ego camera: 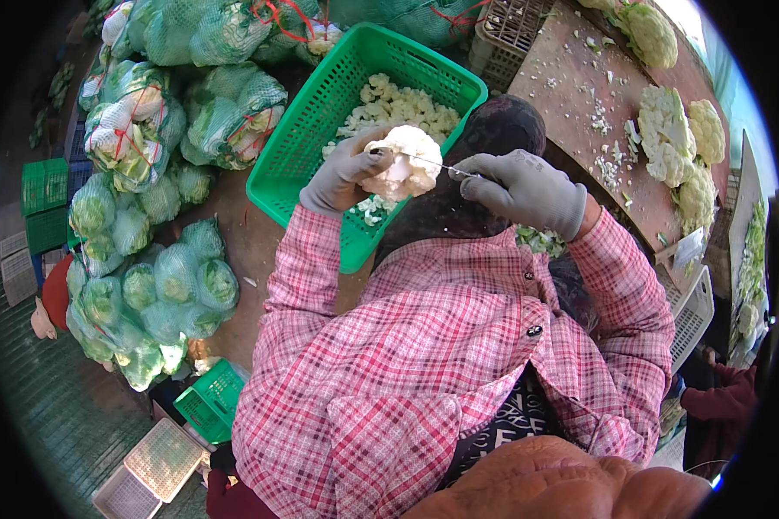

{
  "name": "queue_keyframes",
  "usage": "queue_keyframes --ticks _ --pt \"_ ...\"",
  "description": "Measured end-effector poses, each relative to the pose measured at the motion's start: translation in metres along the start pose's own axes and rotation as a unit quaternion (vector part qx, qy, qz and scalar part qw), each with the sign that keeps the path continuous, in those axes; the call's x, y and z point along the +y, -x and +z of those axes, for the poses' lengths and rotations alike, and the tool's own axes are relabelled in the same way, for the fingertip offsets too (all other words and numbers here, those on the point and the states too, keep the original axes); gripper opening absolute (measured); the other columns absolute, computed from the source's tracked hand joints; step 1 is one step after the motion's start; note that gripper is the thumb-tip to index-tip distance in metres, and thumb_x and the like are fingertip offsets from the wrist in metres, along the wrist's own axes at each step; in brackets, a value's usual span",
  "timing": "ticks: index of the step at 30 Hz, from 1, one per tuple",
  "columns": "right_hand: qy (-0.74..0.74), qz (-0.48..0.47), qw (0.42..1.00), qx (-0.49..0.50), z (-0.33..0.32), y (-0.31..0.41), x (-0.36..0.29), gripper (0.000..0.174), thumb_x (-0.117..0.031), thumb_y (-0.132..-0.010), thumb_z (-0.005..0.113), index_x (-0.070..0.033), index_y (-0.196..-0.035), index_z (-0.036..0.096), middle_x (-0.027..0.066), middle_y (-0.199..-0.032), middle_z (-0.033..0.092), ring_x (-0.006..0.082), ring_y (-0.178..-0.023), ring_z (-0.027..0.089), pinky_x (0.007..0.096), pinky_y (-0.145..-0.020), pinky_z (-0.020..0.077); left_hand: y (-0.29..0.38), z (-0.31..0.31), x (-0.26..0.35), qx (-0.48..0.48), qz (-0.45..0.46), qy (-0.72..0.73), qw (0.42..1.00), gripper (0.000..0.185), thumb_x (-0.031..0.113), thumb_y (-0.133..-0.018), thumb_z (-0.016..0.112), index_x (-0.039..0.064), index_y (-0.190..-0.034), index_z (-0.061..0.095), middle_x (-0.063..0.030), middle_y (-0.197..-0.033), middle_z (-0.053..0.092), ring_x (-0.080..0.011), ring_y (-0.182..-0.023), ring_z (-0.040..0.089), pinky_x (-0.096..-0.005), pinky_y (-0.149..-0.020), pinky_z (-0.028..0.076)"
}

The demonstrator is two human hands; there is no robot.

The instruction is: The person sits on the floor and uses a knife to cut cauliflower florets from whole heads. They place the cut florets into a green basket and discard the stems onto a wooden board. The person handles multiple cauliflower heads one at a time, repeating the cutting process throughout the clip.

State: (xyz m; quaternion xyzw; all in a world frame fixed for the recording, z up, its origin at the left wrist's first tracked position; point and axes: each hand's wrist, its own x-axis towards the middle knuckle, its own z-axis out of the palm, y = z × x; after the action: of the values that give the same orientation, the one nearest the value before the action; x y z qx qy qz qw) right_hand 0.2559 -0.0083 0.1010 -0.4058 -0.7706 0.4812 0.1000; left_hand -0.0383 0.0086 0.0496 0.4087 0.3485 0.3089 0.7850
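My gloved left hand (350, 170) holds a white cauliflower head (410, 170) from its left side, above a green plastic crate (265, 144). My right hand (522, 189), also in a grey glove, is closed around the handle end of a thin knife (422, 159), whose narrow blade reaches across the cauliflower. The handle is mostly hidden in my fist. Small cut cauliflower florets (406, 107) lie in the crate beneath and behind my left hand.
Green mesh bags of cauliflower (169, 279) are piled at the left. A brown work table (558, 78) at the right bears crumbs and several cauliflower heads (665, 136). Empty-looking plastic crates (165, 457) stand at lower left. A co-worker's dark red sleeve (720, 392) shows at lower right.
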Motion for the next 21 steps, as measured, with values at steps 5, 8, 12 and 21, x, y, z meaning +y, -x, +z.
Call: queue_keyframes --ticks 5,8,12,21 --pt "0.044 0.029 0.998 -0.034 0.002 -0.005 -0.003 0.035 -0.035 -0.102 0.055 -0.007 -0.119 0.069 0.0203 -0.097 0.074 0.0388 -0.093 0.07 0.0472 -0.086 0.0536 0.009 -0.004 -0.005 0.057 0.001 -0.08 0.995 0.093 0.041 -0.076 0.083 -0.005 -0.148 0.046 -0.0162 -0.137 0.062 -0.025 -0.123 0.062 -0.0381 -0.106 0.047" --pt "0.036 0.001 0.998 -0.044 0.003 -0.01 -0.004 0.036 -0.035 -0.102 0.054 -0.007 -0.119 0.069 0.0206 -0.097 0.073 0.039 -0.093 0.07 0.0473 -0.086 0.0536 0.011 -0.006 -0.009 0.01 -0.032 0.062 0.997 0.09 0.039 -0.078 0.083 -0.005 -0.147 0.047 -0.0173 -0.136 0.062 -0.0263 -0.121 0.063 -0.0393 -0.104 0.049" --pt "0.051 0.01 0.998 -0.046 0.003 -0.012 -0.003 0.037 -0.036 -0.102 0.053 -0.007 -0.12 0.069 0.021 -0.098 0.073 0.0394 -0.093 0.07 0.0475 -0.087 0.0534 0.014 0.003 -0.013 0.056 0.017 -0.071 0.996 0.088 0.04 -0.079 0.084 -0.004 -0.146 0.049 -0.0173 -0.135 0.062 -0.0236 -0.12 0.063 -0.0363 -0.101 0.051" --pt "0.06 0.03 0.996 -0.051 0.01 -0.012 0.0 0.038 -0.036 -0.101 0.053 -0.006 -0.116 0.07 0.0221 -0.099 0.073 0.0402 -0.097 0.069 0.0475 -0.089 0.0524 0.01 -0.001 -0.013 0.037 -0.014 -0.03 0.999 0.083 0.037 -0.082 0.082 -0.005 -0.145 0.049 -0.0168 -0.13 0.065 -0.0243 -0.114 0.067 -0.0363 -0.098 0.054"
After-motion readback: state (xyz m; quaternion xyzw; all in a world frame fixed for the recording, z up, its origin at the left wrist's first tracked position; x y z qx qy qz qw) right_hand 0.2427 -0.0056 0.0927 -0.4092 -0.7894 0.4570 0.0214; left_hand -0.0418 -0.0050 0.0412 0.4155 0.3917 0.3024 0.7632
